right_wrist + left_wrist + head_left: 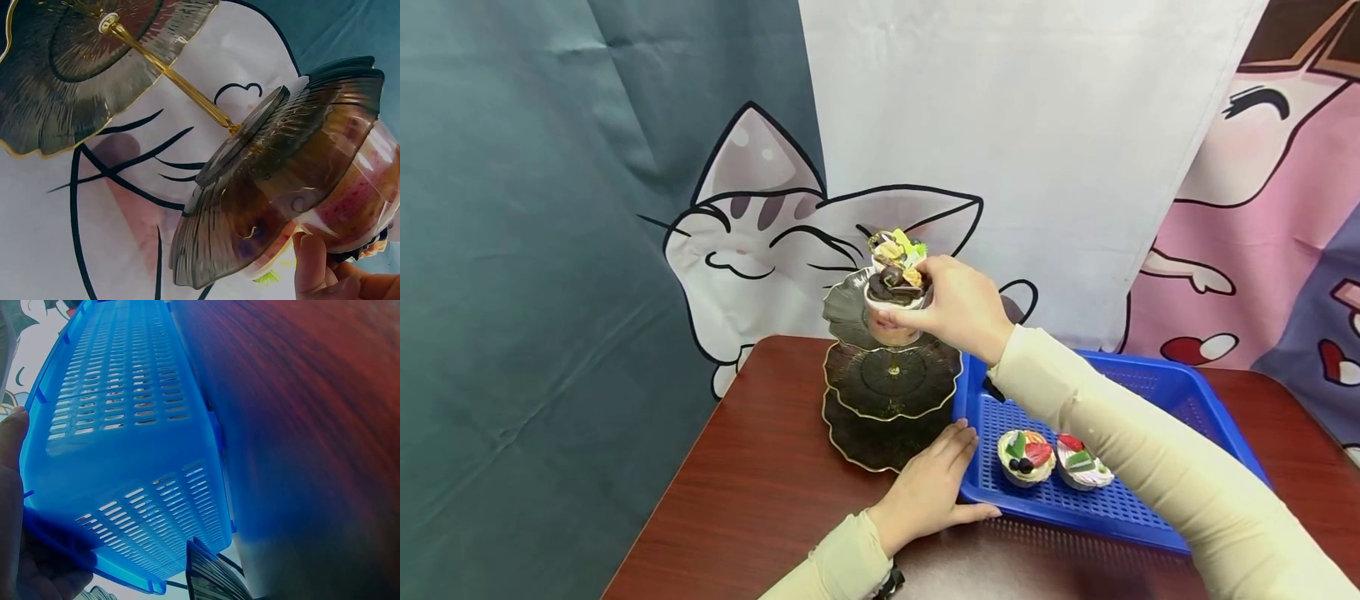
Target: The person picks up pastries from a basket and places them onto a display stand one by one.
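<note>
My right hand (962, 304) holds a clear dessert cup (892, 327) between thumb and fingers, chocolate swirl and nuts on top. The cup is at the top plate (846, 310) of a three-tier stand with gold-edged, scalloped dark plates. Just behind it is a second dessert (904, 247) with yellow and green topping. From below, the right wrist view shows the held cup (369, 194) at the edge of the translucent plate, fingertips against its side. My left hand (925, 492) rests at the near left corner of a blue basket (1075, 517), fingers extended along one side, thumb along the front.
Inside the perforated basket sit two cream cupcakes (1026, 460) with strawberry and green garnish, the other cupcake (1082, 467) partly behind my right sleeve. The stand's middle plate (861, 379) and bottom plate (865, 442) hold nothing. A printed cat curtain (737, 242) hangs behind the reddish wooden table (737, 467).
</note>
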A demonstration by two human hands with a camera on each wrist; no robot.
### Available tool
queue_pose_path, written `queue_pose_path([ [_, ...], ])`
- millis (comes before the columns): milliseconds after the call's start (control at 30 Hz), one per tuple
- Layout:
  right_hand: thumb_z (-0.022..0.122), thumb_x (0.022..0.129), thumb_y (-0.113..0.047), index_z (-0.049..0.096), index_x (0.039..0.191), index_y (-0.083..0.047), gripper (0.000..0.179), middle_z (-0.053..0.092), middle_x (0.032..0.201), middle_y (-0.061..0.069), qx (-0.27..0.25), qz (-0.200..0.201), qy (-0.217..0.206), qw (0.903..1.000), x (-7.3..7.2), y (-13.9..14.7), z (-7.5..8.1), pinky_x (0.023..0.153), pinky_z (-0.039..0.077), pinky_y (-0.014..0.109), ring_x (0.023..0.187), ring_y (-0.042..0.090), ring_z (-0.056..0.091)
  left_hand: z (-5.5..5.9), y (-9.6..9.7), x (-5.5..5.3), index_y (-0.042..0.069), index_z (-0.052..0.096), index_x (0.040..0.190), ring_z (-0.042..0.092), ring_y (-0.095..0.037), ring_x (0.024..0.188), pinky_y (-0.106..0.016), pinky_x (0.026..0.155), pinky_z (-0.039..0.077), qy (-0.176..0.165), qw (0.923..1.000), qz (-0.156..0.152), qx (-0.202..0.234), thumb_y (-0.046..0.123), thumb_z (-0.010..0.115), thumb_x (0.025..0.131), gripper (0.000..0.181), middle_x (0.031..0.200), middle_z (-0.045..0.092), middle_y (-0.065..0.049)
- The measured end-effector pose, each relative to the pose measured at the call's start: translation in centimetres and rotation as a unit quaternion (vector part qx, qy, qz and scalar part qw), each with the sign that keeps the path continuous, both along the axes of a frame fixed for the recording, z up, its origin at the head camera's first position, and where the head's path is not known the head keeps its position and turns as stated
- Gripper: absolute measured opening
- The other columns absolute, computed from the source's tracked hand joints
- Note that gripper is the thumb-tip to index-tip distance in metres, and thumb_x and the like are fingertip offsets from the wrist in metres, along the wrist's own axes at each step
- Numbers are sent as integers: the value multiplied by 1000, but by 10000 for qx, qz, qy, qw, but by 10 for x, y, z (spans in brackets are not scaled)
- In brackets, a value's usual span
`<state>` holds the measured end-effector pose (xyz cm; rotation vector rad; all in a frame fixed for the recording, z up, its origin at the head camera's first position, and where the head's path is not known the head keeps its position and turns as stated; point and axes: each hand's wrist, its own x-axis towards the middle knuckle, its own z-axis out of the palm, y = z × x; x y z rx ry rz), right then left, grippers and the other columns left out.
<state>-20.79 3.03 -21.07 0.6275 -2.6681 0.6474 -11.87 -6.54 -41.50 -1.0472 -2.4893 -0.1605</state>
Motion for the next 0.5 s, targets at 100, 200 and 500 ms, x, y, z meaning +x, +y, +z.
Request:
queue_pose_path([
  [100, 72, 72, -63, 64, 109, -13, 62, 66, 94, 1, -25, -17, -7, 10000, -1, 0, -2, 65, 49, 39, 79, 20, 62, 0, 1, 0, 4, 57, 132, 42, -20, 139, -26, 113, 37, 50, 10000, 7, -17, 70, 57, 80, 83, 138, 57, -7],
  [200, 72, 71, -64, 64, 108, -14, 63, 66, 94, 1, -27, -37, 7, 10000, -2, 0, -3, 63, 49, 39, 79, 20, 62, 0, 1, 0, 4, 57, 132, 41, -20, 139, -26, 113, 37, 91, 9999, 16, -50, 70, 57, 81, 84, 138, 57, -7],
  [500, 71, 72, -64, 64, 110, -14, 64, 67, 95, 1, -63, -68, 15, 10000, -2, 1, -6, 64, 49, 38, 80, 20, 62, -1, 1, -1, 4, 56, 133, 42, -21, 139, -26, 113, 38, 60, 10000, -14, -23, 70, 57, 81, 84, 137, 57, -9],
])
